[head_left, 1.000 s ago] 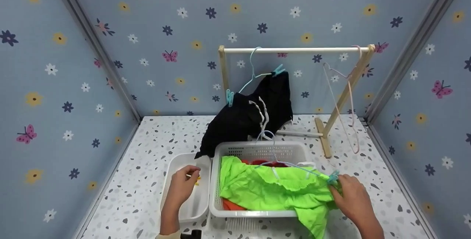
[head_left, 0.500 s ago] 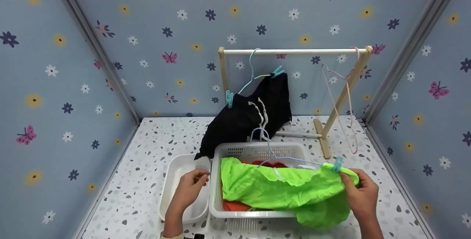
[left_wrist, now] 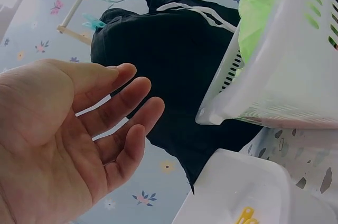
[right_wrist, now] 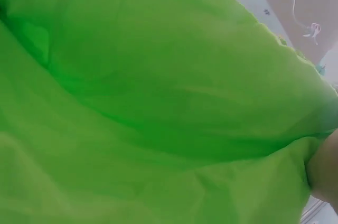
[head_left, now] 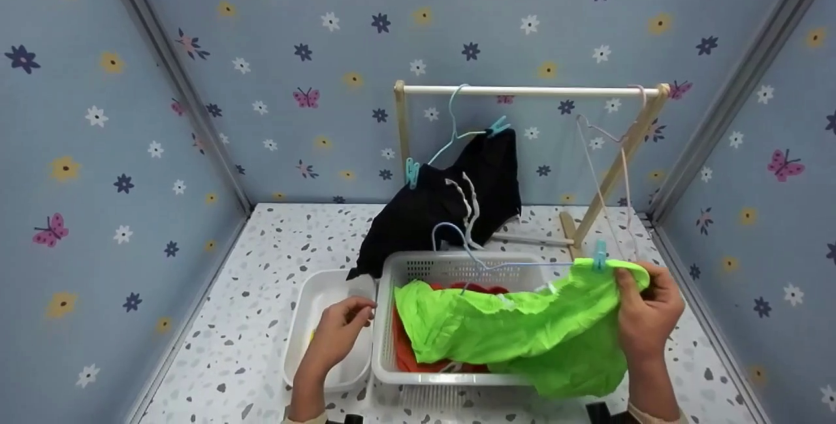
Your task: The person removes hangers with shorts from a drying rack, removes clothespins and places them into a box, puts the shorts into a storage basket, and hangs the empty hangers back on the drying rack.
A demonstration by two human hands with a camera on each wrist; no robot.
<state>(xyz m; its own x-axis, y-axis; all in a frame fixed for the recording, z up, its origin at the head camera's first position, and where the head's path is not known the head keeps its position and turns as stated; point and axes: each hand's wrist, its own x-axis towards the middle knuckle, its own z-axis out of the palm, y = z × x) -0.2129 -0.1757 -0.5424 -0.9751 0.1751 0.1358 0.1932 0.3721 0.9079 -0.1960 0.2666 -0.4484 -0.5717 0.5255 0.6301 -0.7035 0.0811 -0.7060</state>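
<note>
My right hand [head_left: 650,309] pinches the waistband corner of bright green shorts [head_left: 516,326], raising that end beside a light-blue clothespin [head_left: 599,255]. The clothespin clips the waistband to a blue wire hanger [head_left: 486,266], whose hook points up. The rest of the shorts droops over a white basket [head_left: 450,379]; green cloth [right_wrist: 174,76] fills most of the right wrist view. Loosely bent and holding nothing, my left hand [head_left: 336,332] hovers over a white tray [head_left: 294,345]. Yellow clothespins [left_wrist: 245,216] lie in that tray.
Behind the basket, black shorts [head_left: 418,215] hang from a hanger on a wooden rack [head_left: 522,91], held by two blue clothespins. A pink hanger [head_left: 627,182] hangs at the rack's right end. Red clothing [head_left: 405,345] lies in the basket beneath the green shorts.
My right hand has shifted from the clothespin to the waistband beside it and risen, lifting the shorts' right end and the hanger. My left hand has moved slightly right, toward the basket.
</note>
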